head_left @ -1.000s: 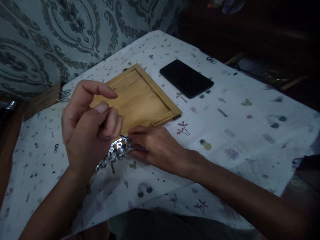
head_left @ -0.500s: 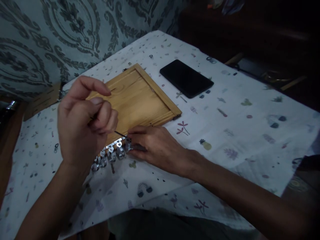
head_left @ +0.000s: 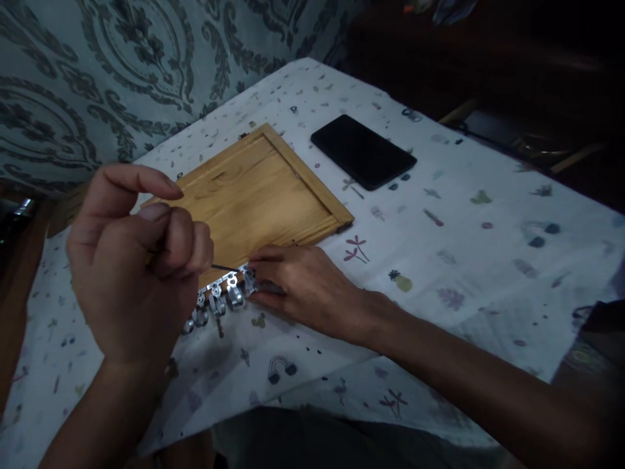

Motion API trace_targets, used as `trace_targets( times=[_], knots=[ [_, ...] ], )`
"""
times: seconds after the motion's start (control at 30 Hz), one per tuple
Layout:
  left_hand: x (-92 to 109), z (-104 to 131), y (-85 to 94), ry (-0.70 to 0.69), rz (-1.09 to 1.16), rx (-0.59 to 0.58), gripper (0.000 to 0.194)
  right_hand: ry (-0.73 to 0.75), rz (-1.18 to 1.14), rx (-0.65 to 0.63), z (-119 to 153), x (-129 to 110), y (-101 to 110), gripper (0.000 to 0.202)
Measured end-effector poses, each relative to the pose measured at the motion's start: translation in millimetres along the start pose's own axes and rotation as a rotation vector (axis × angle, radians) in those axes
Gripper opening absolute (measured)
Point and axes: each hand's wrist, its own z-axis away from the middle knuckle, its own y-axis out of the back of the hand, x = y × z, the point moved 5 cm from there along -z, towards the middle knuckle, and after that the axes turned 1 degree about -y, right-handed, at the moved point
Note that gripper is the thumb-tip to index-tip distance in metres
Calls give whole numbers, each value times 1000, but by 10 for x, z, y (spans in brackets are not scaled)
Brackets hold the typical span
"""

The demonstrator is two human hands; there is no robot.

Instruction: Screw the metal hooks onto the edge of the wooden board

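Note:
My left hand [head_left: 141, 260] is closed around a screwdriver with a thin dark shaft [head_left: 225, 268]; its handle is hidden in the fist and the index finger is bent above. The shaft points right, its tip at the end of a shiny metal hook strip [head_left: 217, 284]. Along the near edge of a framed wooden panel [head_left: 263, 195] lies this strip, with several curled metal hooks hanging from it. My right hand [head_left: 312, 290] pinches the strip's right end, thumb and fingers around the last hook. Those fingers partly cover that end.
A black smartphone [head_left: 364, 151] lies beyond the panel's right side. A white patterned cloth [head_left: 439, 260] covers the table. Patterned wallpaper [head_left: 146, 58] rises at the back left, and a piece of brown cardboard [head_left: 63, 212] lies at the left edge.
My left hand has moved left and a little down, and the screwdriver shaft now lies flatter, its tip still near the strip's right end. My right hand has barely moved.

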Motion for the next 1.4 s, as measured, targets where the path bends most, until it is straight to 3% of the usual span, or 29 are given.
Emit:
trace_targets(
  times=[0.43, 0.73, 0.9, 1.03, 1.23, 1.4],
  knots=[
    [-53, 43, -4, 12, 65, 19, 29, -12, 14, -1, 2, 8, -13, 29],
    [-91, 33, -8, 28, 45, -7, 29, -9, 22, -6, -3, -3, -7, 27],
    [-80, 59, -41, -59, -14, -27, 31, -7, 8, 20, 3, 4, -4, 23],
    [-61, 133, -51, -143, -128, 32, 32, -9, -8, 20, 7, 9, -4, 23],
    [-16, 241, -47, -55, -279, 3, 22, 1, -25, -7, 9, 2, 5, 22],
    [-44, 186, -29, 0, -118, 11, 25, -19, -21, 15, 9, 9, 4, 22]
  ],
)
